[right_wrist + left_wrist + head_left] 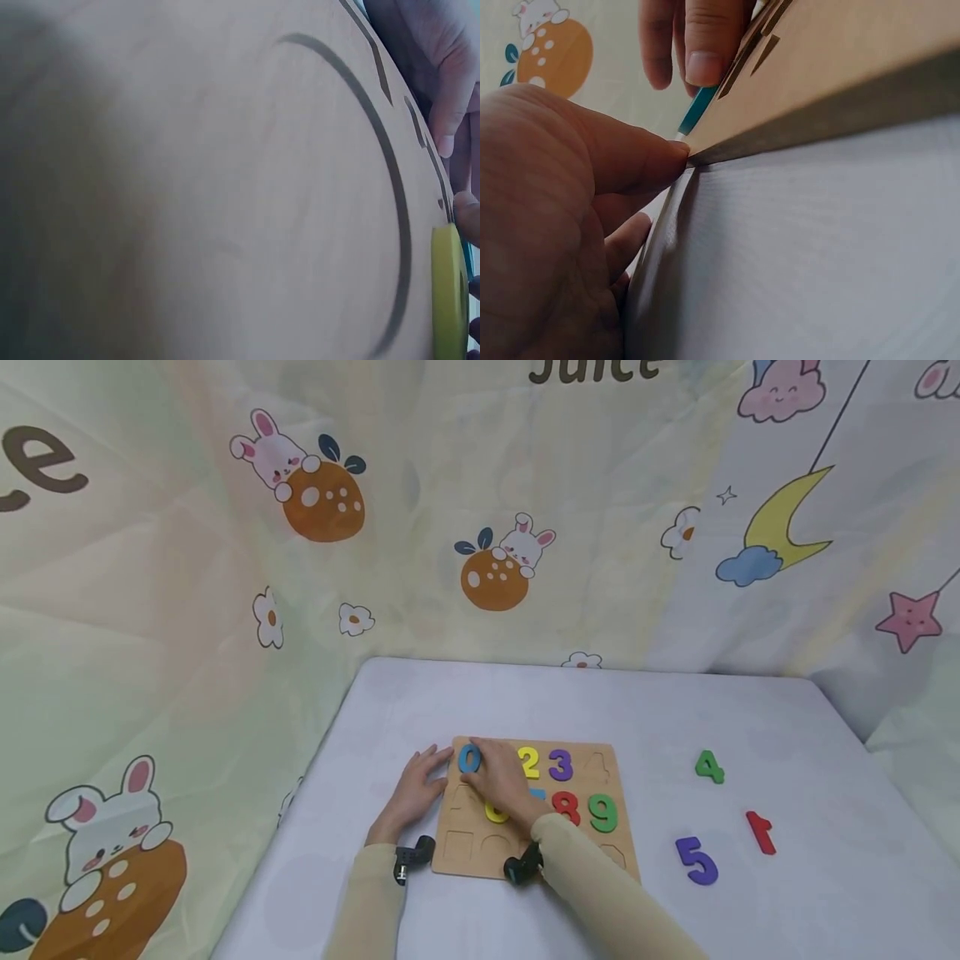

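We see the thumb and forefinger of the right hand (504, 777) set narrowly about the blue 0 (469, 758), the thumb at its near end and the forefinger at its far end, so they hold it along its long axis, which runs from near to far. The 0 lies just left of that hand, at the far left corner of the wooden board (452, 822); we cannot tell whether it sits fully in its recess. The right hand comes over from the right, while the left hand (415, 791) is just beside the 0, its fingers loosely spread and touching the board's left edge. Farther out, we find the yellow 2 (528, 762) to the right in the same row, and the green 4 (709, 767) off the board, well apart.
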Motion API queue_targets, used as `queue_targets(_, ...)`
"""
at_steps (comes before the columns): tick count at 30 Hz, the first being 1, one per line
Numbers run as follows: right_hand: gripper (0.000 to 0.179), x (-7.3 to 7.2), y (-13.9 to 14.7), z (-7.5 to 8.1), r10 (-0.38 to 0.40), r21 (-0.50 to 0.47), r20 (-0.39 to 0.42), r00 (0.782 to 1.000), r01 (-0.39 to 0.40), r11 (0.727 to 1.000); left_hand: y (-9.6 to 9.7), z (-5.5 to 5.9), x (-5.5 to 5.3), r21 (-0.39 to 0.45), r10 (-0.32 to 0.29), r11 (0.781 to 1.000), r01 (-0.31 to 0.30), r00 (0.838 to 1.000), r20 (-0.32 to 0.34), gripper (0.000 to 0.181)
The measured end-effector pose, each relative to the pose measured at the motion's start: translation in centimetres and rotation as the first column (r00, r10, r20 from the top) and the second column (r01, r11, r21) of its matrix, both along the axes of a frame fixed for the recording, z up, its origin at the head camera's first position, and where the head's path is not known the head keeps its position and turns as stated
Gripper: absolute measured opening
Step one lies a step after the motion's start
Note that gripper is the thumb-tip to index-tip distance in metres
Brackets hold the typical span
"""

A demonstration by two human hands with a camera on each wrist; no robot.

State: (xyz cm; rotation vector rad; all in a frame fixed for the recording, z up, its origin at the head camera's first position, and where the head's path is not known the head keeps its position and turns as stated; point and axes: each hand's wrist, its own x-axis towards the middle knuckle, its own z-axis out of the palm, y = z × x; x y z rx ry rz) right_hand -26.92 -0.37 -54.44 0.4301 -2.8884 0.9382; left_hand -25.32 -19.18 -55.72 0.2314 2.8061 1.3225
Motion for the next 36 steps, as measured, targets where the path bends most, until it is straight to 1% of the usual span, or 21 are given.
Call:
queue_targets(2,0.066,0.1,0.4,0.0,-0.003,-0.028,0.03,1.0,0.004,1.0,0.0,0.0,0.0,-0.004,0.001,1.0,-0.001,1.0,0.002,0.051)
queue_targets(5,0.063,0.4,1.1,0.3,-0.01,-0.113,0.09,0.996,0.02,0.993,0.0,0.1,-0.1,-0.01,-0.003,1.0,0.003,1.0,0.007,0.051)
queue_targets(6,0.062,0.6,1.3,0.5,-0.008,-0.14,0.094,0.996,0.021,0.99,0.0,0.1,-0.1,-0.011,-0.002,1.0,0.002,1.0,0.008,0.051)
queue_targets(8,0.059,0.8,1.9,0.8,-0.003,-0.196,0.084,0.996,0.019,0.98,0.1,0.2,-0.2,-0.011,-0.001,1.0,0.001,1.0,0.005,0.052)
queue_targets(11,0.056,1.0,2.5,1.2,-0.006,-0.252,0.043,0.999,0.017,0.968,0.1,0.4,-0.2,-0.012,0.007,1.0,-0.007,1.0,0.009,0.052)
queue_targets(16,0.052,1.5,4.1,2.2,-0.037,-0.348,0.006,0.999,0.037,0.937,0.3,0.2,-0.2,-0.02,0.019,1.0,-0.018,0.999,0.042,0.053)
queue_targets(19,0.05,1.8,5.7,3.0,-0.05,-0.363,-0.026,0.998,0.038,0.931,0.4,0.1,-0.3,-0.025,0.027,0.999,-0.026,0.998,0.059,0.053)
queue_targets(22,0.05,2.1,7.7,3.5,-0.081,-0.371,-0.036,0.996,0.062,0.927,0.4,0.0,-0.3,-0.03,0.035,0.999,-0.033,0.997,0.072,0.053)
queue_targets(24,0.051,2.2,9.1,3.6,-0.113,-0.377,-0.027,0.993,0.095,0.921,0.4,-0.1,-0.4,-0.033,0.039,0.999,-0.037,0.996,0.077,0.053)
queue_targets(27,0.051,2.4,11.3,4.0,-0.162,-0.398,-0.008,0.987,0.146,0.906,0.4,-0.1,-0.5,-0.039,0.037,0.999,-0.033,0.995,0.088,0.053)
queue_targets(30,0.05,2.8,13.7,4.1,-0.202,-0.408,-0.014,0.979,0.179,0.895,0.4,-0.2,-0.5,-0.046,0.029,0.999,-0.025,0.996,0.084,0.052)
queue_targets(34,0.049,3.2,17.1,3.9,-0.25,-0.38,-0.069,0.966,0.206,0.902,0.4,-0.3,-0.6,-0.059,0.021,0.998,-0.017,0.998,0.064,0.051)
queue_targets(36,0.048,3.4,18.7,3.6,-0.275,-0.345,-0.091,0.957,0.229,0.91,0.4,-0.4,-0.6,-0.064,0.022,0.998,-0.018,0.998,0.067,0.051)
